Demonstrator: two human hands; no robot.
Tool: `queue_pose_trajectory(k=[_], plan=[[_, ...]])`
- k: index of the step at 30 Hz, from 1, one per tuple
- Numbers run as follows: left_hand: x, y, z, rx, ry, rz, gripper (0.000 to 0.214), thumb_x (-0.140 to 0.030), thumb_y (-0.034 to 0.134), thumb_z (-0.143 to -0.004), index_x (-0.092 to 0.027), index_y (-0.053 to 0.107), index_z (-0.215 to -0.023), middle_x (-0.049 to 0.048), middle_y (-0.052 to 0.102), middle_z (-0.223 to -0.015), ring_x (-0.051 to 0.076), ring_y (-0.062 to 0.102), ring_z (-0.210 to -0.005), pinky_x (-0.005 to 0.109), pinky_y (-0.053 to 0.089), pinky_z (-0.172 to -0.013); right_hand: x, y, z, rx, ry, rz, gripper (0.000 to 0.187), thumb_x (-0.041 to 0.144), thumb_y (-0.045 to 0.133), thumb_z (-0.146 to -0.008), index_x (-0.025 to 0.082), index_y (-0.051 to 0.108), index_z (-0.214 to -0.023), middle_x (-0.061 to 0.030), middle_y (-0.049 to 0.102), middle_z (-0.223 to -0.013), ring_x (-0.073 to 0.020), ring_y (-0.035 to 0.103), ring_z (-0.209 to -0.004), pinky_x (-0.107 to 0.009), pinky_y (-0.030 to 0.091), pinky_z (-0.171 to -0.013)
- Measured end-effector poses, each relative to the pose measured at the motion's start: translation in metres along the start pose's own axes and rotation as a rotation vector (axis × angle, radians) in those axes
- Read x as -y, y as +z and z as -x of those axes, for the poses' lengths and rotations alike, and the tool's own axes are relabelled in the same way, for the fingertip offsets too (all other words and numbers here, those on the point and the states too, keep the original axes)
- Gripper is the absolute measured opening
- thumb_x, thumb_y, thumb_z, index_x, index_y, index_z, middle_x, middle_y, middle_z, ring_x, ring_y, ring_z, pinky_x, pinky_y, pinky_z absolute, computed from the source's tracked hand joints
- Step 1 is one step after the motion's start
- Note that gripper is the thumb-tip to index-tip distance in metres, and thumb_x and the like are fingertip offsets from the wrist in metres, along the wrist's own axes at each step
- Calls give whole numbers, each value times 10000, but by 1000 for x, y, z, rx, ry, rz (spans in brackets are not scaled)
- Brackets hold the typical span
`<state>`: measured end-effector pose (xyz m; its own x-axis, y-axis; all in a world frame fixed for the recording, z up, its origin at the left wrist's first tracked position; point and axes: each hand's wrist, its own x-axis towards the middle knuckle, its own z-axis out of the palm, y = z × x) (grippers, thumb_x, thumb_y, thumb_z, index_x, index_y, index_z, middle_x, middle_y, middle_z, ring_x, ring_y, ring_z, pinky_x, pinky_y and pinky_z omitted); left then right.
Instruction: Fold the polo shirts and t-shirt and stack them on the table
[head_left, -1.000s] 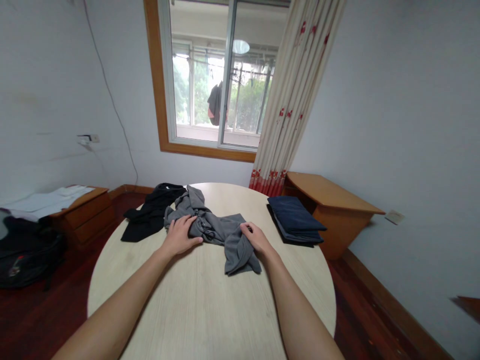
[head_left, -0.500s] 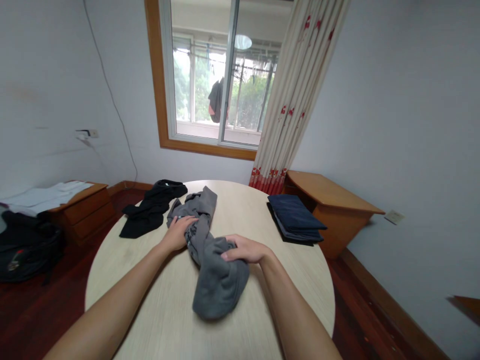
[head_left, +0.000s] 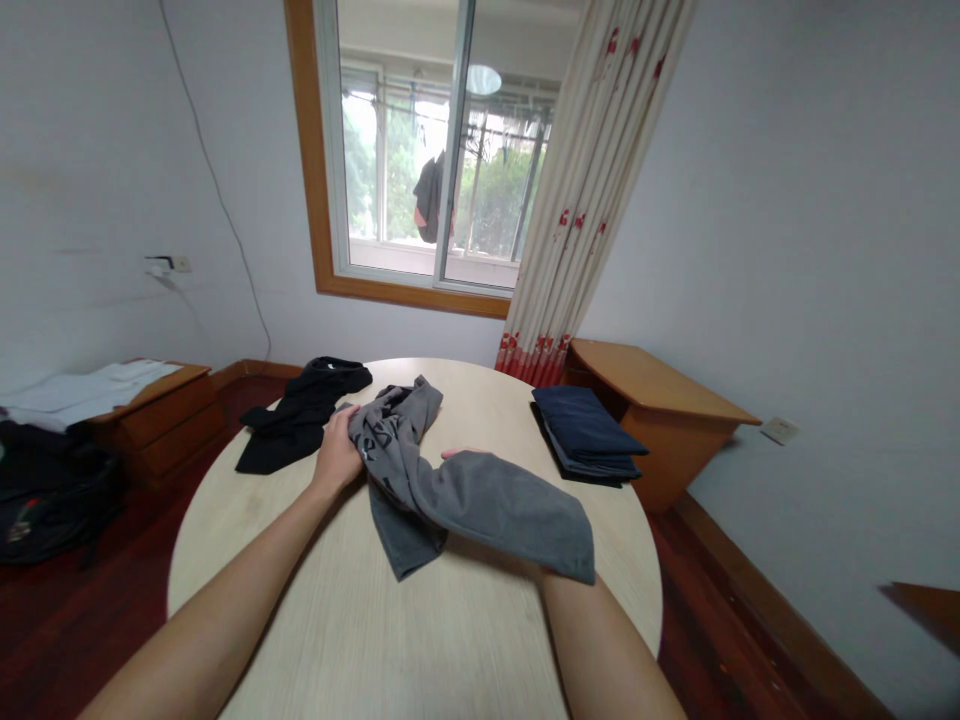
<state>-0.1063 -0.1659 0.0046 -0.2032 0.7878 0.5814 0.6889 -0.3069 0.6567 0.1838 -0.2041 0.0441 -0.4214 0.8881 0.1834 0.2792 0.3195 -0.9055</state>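
Note:
A rumpled grey garment (head_left: 495, 495) with dark printed lettering lies across the middle of the round table (head_left: 322, 620). One flap of it stretches to the right over my right hand (head_left: 459, 453) and wrist. Only a bit of that hand shows at the flap's upper edge; its fingers are otherwise covered. At the garment's left edge, my left hand (head_left: 339, 450) is closed on the bunched cloth. Just beyond that hand, a black garment (head_left: 289, 425) lies loosely spread on the table's left side.
A folded stack of dark clothes (head_left: 589, 435) sits at the table's right. Behind it stands a wooden desk (head_left: 660, 380). Papers (head_left: 90, 390) top a low drawer cabinet (head_left: 172, 420) at left, by a black bag (head_left: 52, 490). A curtain (head_left: 577, 220) hangs beside the window.
The bunched grey cloth near my right hand has opened out into a flap reaching right, now covering that hand. My left hand has shifted slightly left to the garment's edge.

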Motion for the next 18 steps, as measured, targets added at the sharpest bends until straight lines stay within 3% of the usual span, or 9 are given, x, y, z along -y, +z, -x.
queue_pose_trajectory(k=[3,6,8,10,14,16,18], plan=[[-1,-3,-1,-34,-61,32,566,-278,659,-772,-172,524,-1312,153,552,-1376,335,520,-1281,452,412,-1114,10,2,-5,294,47,-132,357,469,602,-892,240,704,-1146,-63,731,-1053,-249,663,-1078,-406,529,-961],[-7,-6,-2,-3,-71,125,534,-295,645,-777,-195,544,-1292,115,609,-1341,341,557,-1253,456,443,-1089,18,-7,-4,667,85,-231,464,452,785,-751,192,708,-1128,-83,732,-1053,-252,671,-1076,-382,534,-958],[-14,-8,-1,55,-65,185,516,-332,631,-794,-228,554,-1294,82,655,-1295,326,600,-1207,447,480,-1047,15,-14,-3,775,138,-320,606,459,856,-663,160,681,-1160,-109,731,-1043,-252,703,-988,-360,578,-841],[-19,-8,1,142,-28,229,521,-388,614,-810,-222,560,-1301,77,688,-1246,307,635,-1157,439,500,-1019,2,-17,-6,647,205,-431,641,493,828,-698,162,634,-1211,-123,721,-1059,-220,724,-867,-301,589,-676],[-26,-3,6,361,92,200,431,-492,543,-859,-183,669,-1132,85,747,-1096,279,680,-1053,433,510,-990,-37,-6,-20,-47,263,-463,554,446,731,-814,179,564,-1271,-114,693,-1050,-118,665,-610,-191,478,-445],[-29,1,9,461,160,157,372,-491,539,-869,-196,714,-1013,76,761,-1037,265,696,-992,412,527,-950,-53,4,-28,-185,241,-381,596,428,701,-832,196,513,-1347,-107,674,-1079,-112,655,-613,-203,484,-464],[-33,4,11,536,233,142,332,-473,562,-863,-201,733,-948,70,768,-979,252,705,-927,389,543,-900,-61,14,-33,-208,149,-250,627,406,698,-823,214,497,-1385,-111,659,-1146,-157,692,-792,-266,557,-615]])
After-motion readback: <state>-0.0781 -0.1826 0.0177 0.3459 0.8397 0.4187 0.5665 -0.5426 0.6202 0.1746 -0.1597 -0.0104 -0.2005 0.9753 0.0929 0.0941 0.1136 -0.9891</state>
